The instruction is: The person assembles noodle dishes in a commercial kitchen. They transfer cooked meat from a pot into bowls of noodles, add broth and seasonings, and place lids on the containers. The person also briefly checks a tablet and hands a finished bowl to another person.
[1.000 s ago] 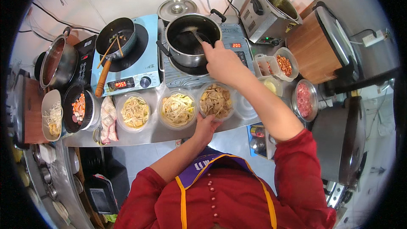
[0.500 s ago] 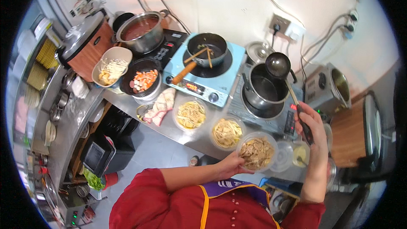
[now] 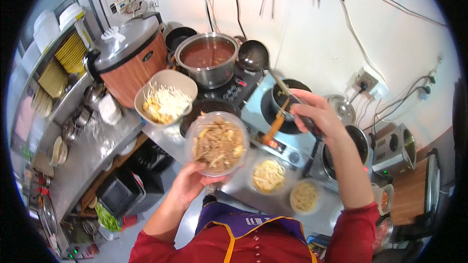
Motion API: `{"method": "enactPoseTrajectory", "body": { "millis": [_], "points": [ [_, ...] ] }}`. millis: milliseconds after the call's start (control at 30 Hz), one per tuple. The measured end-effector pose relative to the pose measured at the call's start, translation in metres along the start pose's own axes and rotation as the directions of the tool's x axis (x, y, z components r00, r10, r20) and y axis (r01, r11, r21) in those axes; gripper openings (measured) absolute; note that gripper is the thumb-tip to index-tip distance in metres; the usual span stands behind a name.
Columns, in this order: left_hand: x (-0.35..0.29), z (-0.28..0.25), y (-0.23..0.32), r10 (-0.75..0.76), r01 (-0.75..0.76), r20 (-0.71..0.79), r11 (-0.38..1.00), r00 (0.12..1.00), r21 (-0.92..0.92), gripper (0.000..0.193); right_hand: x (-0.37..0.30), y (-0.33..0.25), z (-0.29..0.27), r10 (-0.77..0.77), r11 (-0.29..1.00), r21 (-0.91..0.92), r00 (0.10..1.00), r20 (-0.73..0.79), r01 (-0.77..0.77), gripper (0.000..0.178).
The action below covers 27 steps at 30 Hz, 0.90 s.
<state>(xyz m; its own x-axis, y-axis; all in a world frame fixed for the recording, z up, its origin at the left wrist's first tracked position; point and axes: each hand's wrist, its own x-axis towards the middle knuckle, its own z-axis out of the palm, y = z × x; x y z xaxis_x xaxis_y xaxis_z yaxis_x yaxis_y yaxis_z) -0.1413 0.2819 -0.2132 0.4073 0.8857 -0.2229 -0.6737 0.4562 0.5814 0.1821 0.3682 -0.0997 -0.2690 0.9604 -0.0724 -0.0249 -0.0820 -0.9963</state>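
Note:
In my left hand (image 3: 192, 181) is a round clear plastic tub (image 3: 219, 148), raised above the counter and filled with slices of brown meat over pale strands. The fingers grip its near rim and side. My right hand (image 3: 317, 116) is wrapped round the dark handle of a ladle (image 3: 254, 56). The ladle's dark bowl hangs at the right rim of a steel pot (image 3: 208, 73) of red broth; whether they touch I cannot tell. Under my right hand, a small wooden-handled pan (image 3: 288, 86) on the blue induction cooker (image 3: 304, 150) is partly hidden.
A beige bowl (image 3: 187, 85) of enoki-like strands stands left of the steel pot, near a wood-look cooker (image 3: 131, 70). Two more tubs, one (image 3: 268, 175) nearer the cooker and another (image 3: 304, 197) to its right, sit along the counter. A dark pot (image 3: 358, 141) is at right.
My view has swung left. The ladle has gone from above the dark right-hand pot to beside the red broth pot. My left hand has carried the meat tub leftward and up.

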Motion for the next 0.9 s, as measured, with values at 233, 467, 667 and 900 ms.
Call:
{"method": "enactPoseTrajectory", "body": {
  "millis": [233,467,667,900],
  "points": [
    [0.031,-0.097,0.157,0.213,-0.208,-0.249,0.977,0.945,0.044,0.067,0.231,0.041,0.078,-0.012,0.837,-0.54,0.985,-0.174,-0.085,0.04],
    [0.062,-0.153,0.226,0.223,-0.239,-0.251,0.97,0.942,-0.038,0.064,0.31,0.066,0.103,0.064,0.838,-0.509,0.961,-0.268,-0.197,0.043],
    [0.09,-0.168,0.246,0.18,-0.183,-0.268,0.983,0.946,0.013,0.067,0.299,0.052,0.125,0.225,0.923,-0.272,0.955,-0.193,-0.272,0.042],
    [0.11,-0.164,0.251,0.175,-0.17,-0.216,0.985,0.961,0.042,0.064,0.293,0.044,0.132,-0.054,0.581,-0.794,0.965,-0.255,-0.178,0.046]
  ]
}}
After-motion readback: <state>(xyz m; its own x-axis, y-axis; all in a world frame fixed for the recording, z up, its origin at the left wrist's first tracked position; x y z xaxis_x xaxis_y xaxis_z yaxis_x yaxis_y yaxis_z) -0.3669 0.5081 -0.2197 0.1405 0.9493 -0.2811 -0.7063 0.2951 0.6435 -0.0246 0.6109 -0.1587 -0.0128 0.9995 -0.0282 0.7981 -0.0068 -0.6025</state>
